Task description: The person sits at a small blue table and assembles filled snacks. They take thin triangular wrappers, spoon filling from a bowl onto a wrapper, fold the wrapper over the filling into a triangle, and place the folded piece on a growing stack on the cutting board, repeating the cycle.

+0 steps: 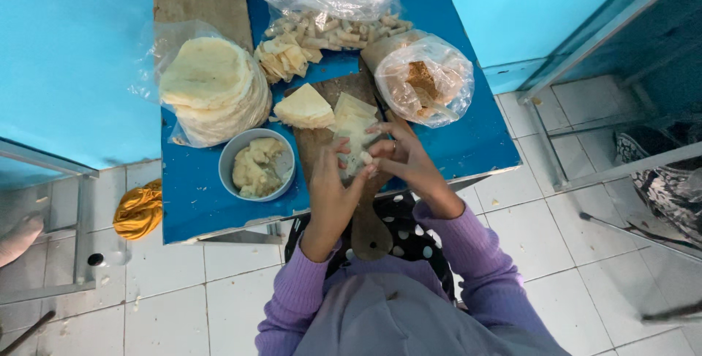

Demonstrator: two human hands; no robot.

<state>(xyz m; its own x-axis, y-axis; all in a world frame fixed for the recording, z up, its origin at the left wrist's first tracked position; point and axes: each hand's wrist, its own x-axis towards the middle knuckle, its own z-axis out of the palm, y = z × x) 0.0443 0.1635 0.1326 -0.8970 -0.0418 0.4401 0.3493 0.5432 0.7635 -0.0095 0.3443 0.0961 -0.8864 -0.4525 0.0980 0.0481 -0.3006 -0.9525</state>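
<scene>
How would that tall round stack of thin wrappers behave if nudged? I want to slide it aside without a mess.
The stack of wrappers already leans, so its sheets would probably shear and slide. They look thin and floppy. The loose plastic around it may drag.

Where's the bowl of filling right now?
In the head view, the grey bowl of filling sits on the blue table, to the left of the hands, just below the stack of round wrappers and beside the wooden board.

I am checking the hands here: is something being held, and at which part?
Both hands hold one thin pale wrapper over the wooden board. The left hand pinches its near left edge; the right hand grips its right edge with the fingertips.
</scene>
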